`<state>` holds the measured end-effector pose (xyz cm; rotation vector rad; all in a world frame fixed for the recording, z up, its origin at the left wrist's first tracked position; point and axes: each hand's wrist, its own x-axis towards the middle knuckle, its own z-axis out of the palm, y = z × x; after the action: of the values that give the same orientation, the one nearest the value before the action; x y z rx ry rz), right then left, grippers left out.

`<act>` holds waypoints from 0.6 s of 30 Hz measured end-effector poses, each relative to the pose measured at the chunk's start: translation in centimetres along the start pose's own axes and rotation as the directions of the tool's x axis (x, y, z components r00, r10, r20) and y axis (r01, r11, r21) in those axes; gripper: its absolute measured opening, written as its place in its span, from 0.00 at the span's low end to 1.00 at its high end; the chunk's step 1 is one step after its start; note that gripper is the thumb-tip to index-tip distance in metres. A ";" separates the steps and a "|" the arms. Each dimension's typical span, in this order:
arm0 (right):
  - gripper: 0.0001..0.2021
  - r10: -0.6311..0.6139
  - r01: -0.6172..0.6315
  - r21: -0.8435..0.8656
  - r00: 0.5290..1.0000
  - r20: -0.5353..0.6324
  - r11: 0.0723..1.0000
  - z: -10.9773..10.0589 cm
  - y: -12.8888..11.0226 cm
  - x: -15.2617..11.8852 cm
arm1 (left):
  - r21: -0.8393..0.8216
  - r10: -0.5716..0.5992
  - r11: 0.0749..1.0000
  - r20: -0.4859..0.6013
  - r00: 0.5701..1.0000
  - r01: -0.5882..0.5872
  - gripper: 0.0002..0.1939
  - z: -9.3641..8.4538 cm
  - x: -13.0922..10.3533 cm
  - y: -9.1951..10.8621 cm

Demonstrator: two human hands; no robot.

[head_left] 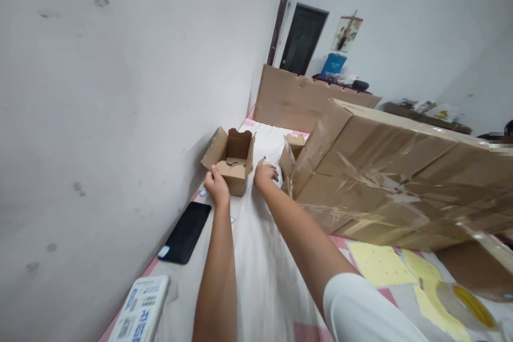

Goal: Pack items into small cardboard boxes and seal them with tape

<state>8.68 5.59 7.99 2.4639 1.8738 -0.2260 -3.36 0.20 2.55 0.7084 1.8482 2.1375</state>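
An open cardboard box (236,184) stands by the wall with its flaps up. My left hand (217,187) grips its near left edge, thumb on top of the flap. To the right of the box, my right hand (264,173) is low over the white cloth, with its fingers curled at a small whitish thing (279,176). My hand covers most of that thing, so I cannot make out what it is. Just beyond my right fingers is another small open cardboard box (286,163), partly hidden behind a large taped carton.
The large taped carton (360,171) fills the right side. A flat cardboard panel (288,99) stands at the back. Along the left wall (100,117) lie a black flat slab (186,232) and a white printed box (140,307). Yellow sheets (380,264) and a tape roll (473,304) are at lower right.
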 end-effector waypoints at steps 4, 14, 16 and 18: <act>0.29 -0.081 0.087 0.112 0.995 -0.063 0.990 -3.6 2.1 -1.8 | 0.023 0.016 1.000 0.012 1.000 -0.016 0.20 -0.8 -0.3 1.3; 0.42 -0.427 0.500 0.503 0.865 -0.262 0.705 -9.6 9.2 -13.9 | 0.142 0.214 0.968 -0.045 0.976 -0.206 0.22 -14.6 -2.5 12.9; 0.41 -0.447 0.573 0.620 0.816 -0.367 0.536 -8.6 12.7 -16.3 | 0.157 0.192 0.971 -0.074 0.979 -0.179 0.23 -18.7 -3.8 13.9; 0.39 -0.421 0.570 0.735 0.806 -0.415 0.367 -7.3 16.5 -18.3 | 0.136 0.111 0.986 -0.088 0.990 -0.098 0.24 -22.3 -5.7 14.0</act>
<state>20.42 -15.53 16.83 2.1728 3.1400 -1.2965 -7.62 -24.19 12.99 0.7597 2.0600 2.1643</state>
